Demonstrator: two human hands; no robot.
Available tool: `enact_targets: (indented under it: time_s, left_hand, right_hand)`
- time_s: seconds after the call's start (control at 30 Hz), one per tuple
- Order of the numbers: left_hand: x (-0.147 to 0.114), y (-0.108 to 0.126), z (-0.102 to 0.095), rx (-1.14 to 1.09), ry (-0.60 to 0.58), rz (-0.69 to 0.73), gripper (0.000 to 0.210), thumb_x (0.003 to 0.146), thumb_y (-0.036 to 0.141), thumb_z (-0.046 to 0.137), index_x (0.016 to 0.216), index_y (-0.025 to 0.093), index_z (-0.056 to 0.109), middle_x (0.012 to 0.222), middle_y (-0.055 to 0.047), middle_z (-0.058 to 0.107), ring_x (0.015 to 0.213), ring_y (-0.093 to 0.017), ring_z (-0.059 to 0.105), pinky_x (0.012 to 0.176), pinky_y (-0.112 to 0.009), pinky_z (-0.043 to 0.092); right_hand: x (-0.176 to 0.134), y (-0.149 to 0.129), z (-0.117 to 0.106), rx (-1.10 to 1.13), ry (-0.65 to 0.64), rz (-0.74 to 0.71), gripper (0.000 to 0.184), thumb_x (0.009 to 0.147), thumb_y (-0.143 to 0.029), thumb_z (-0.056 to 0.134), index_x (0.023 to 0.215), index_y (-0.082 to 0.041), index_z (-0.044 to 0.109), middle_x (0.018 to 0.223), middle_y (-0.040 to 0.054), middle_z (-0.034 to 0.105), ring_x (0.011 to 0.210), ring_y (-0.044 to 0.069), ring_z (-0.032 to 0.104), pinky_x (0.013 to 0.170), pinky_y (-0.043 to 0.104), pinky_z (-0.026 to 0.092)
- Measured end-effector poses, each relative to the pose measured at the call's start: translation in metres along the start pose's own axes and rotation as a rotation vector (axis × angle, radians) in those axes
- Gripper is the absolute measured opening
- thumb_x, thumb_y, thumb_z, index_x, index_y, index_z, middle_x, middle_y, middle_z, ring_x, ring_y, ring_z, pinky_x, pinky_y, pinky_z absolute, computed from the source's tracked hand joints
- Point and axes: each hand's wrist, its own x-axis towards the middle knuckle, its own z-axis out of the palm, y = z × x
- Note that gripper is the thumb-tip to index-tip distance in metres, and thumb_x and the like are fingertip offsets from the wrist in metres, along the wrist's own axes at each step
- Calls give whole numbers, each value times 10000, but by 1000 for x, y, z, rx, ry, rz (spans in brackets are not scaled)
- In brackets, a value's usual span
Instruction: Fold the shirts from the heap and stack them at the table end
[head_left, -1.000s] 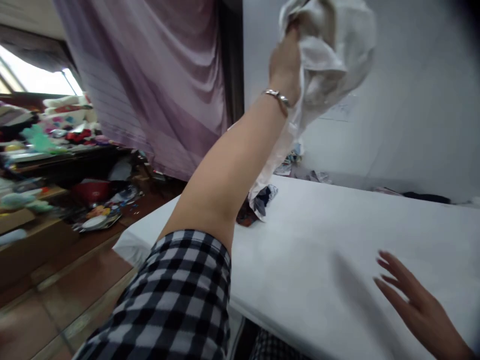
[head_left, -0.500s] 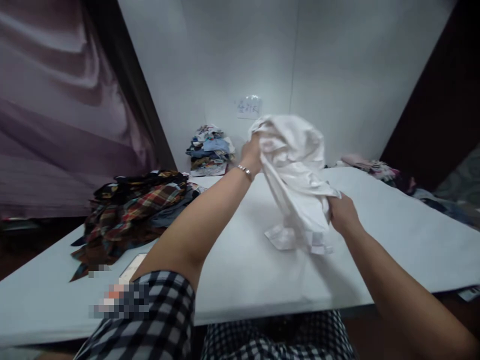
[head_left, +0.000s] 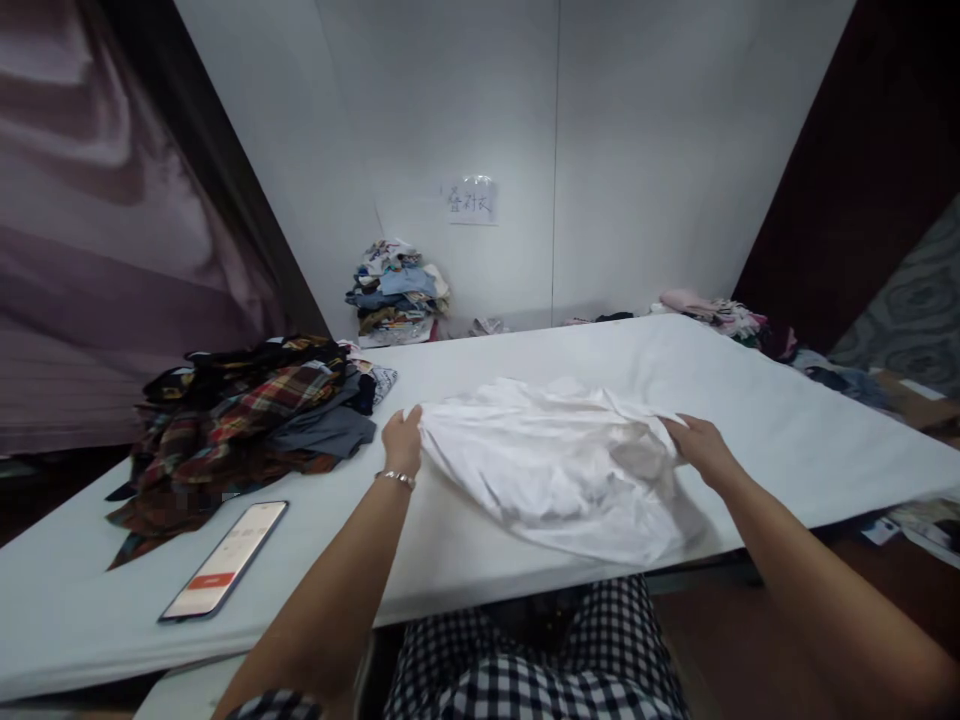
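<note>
Hands point(head_left: 403, 442) grip crumpled white cloth point(head_left: 544, 465), apparently thin.

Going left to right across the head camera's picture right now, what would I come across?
Phone → left hand → white cloth → right hand → patterned surface at the far right. Things that overlap these from side to side are left out.

Left hand point(head_left: 403, 440) and right hand point(head_left: 703, 450) pinch, well apart
</note>
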Motion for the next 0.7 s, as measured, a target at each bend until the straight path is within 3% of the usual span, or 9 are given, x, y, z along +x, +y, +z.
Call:
enact_targets:
  time_s: [0.1,0.2,0.3,0.4,0.5,0.6,0.7]
  left_hand:
    - [-2,-26,-29,62,25,27,263,783,424,483,787,185,592,729,-8,641,723,-181,591,626,-266,457]
    - [-8,-53,-49,266,-76,29,244,697,456,569,684,212,564,713,-33,648,772,-245,611,655,-314,456]
    - [-12,-66,-59,387,-137,21,281,684,508,579,663,229,550,774,-82,665,865,-312,619,734,-375,459]
    - [-10,-56,-58,458,-117,76,346,773,550,460,746,230,588,895,-107,668,905,-311,617,793,-397,451]
    - [-12,-29,-48,420,-76,207,316,798,476,447,898,228,617,1065,-99,643,931,-258,617,823,-355,458]
    - [-29,-3,-32,342,-169,305,257,783,424,474,884,249,632,997,-59,670,860,-230,630,804,-339,473]
    - [-62,12,-16,162,-381,227,245,760,465,510,820,272,648,855,-33,696,768,-229,647,754,-354,495]
  right_hand:
    - [3,17,-12,-228,-157,20,373,691,-486,586,761,-141,710,615,48,656,584,194,585,518,283,436]
    - [10,29,-19,-545,-194,-74,230,680,-379,587,672,-178,699,648,66,680,627,219,612,588,318,464]
    - [13,23,-8,-581,-168,-249,282,708,-336,577,913,-205,719,964,88,712,847,245,649,768,353,495]
    - [11,1,24,-461,-235,-359,423,811,-422,503,1145,-205,643,1202,79,631,1049,229,604,889,338,475]
    - [11,-22,65,-558,-323,-344,466,844,-446,491,1205,-172,599,1269,103,585,1115,230,565,922,322,443]
    - [12,-37,99,-800,-421,-292,336,812,-353,558,1035,-126,665,1114,149,653,1020,261,596,842,327,439]
    - [-7,-54,122,-830,-479,-343,197,828,-268,523,778,-139,663,863,99,686,849,213,612,721,279,420]
